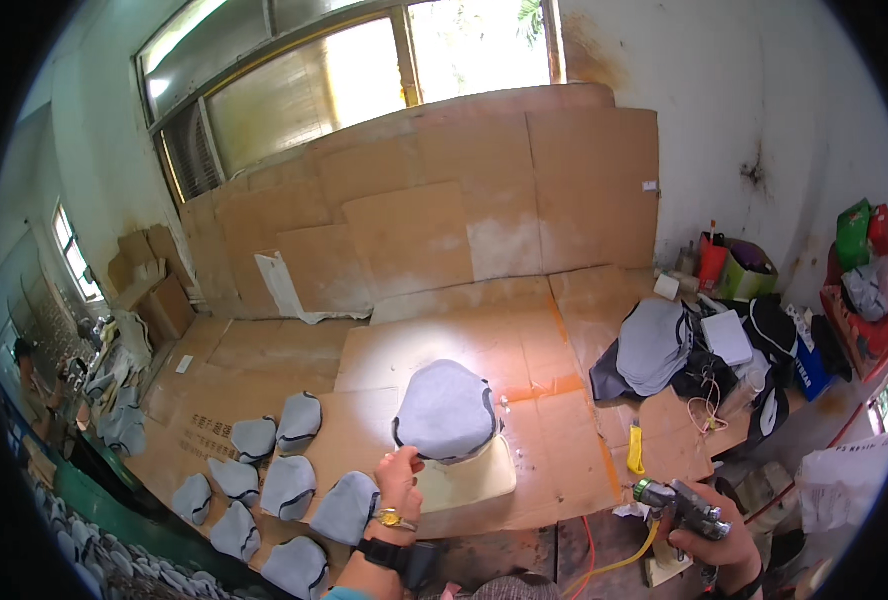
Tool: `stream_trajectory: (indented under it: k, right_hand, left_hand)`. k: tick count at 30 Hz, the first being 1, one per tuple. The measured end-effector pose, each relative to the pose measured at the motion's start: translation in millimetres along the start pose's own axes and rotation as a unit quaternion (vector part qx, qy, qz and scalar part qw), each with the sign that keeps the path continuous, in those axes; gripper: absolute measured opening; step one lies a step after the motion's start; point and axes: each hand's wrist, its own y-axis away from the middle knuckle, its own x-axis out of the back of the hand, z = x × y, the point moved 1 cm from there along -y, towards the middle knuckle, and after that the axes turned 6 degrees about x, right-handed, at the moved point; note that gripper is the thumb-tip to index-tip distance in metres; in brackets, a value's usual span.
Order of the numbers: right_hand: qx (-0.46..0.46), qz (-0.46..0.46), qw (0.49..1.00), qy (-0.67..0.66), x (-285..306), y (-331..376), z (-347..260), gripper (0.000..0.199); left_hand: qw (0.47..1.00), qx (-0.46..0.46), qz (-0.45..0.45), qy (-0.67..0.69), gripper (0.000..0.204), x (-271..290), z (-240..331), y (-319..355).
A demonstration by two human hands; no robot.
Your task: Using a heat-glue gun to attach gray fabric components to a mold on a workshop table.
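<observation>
My two hands are apart. My left hand [400, 485] pinches the near left edge of a grey fabric piece [446, 408] with dark edging. This piece lies just beyond my left fingers, over a cream block [484, 482] that is partly hidden beneath it. My right hand [719, 540] is wrapped around a metal spray gun [686, 508], its green-ringed front end directed to the left, toward the piece. A yellow hose [624, 563] runs below and to the left of my right hand. A yellow cutter [635, 450] lies just beyond the spray gun. Similar grey pieces [288, 488] are spread to the left of my left hand on cardboard [364, 360]. A grey stack [654, 345] lies farther beyond my right hand.
</observation>
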Motion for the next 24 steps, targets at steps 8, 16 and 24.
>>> stream_trajectory:
  k: [8, 16, 24]
  right_hand:
    - [0.08, -0.02, 0.99, 0.116, -25.4, 18.6, -14.9, 0.057]
    - [0.054, -0.116, 0.967, 0.221, -112.6, 14.1, -75.8, 0.046]
    - [0.108, -0.167, 0.94, 0.278, -209.3, -19.5, -110.2, 0.045]
  left_hand:
    - [0.974, -0.027, -0.084, 0.21, 0.01, 73.1, 100.2, 34.7]
    - [0.946, -0.094, 0.005, 0.31, 0.016, 174.6, 127.1, 29.6]
    - [0.93, -0.079, 0.041, 0.357, 0.017, 255.6, 118.1, 4.0]
